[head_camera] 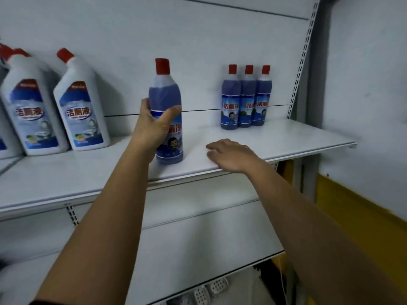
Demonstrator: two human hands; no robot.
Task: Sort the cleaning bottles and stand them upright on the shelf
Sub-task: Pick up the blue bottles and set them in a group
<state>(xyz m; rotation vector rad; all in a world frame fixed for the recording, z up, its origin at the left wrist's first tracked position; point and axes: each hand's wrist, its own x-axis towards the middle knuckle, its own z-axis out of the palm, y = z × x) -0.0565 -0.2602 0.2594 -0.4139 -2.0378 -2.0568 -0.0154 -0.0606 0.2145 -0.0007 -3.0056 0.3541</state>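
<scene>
Standing upright with its red cap pointing up, the blue bottle (165,93) keeps its long axis vertical, its base on the white shelf (286,137) near the front edge and its label facing you. Your left grip (154,126) is clamped round the bottle's middle, thumb across the front, fingers round the left side, forearm stretched forward. Your right grip (231,156) holds nothing: palm down, fingers loosely bent, resting on the shelf just right of the bottle. Three matching bottles (246,100) stand upright, touching in a row, by the back panel at right. White angled-neck bottles (81,106) stand at left.
</scene>
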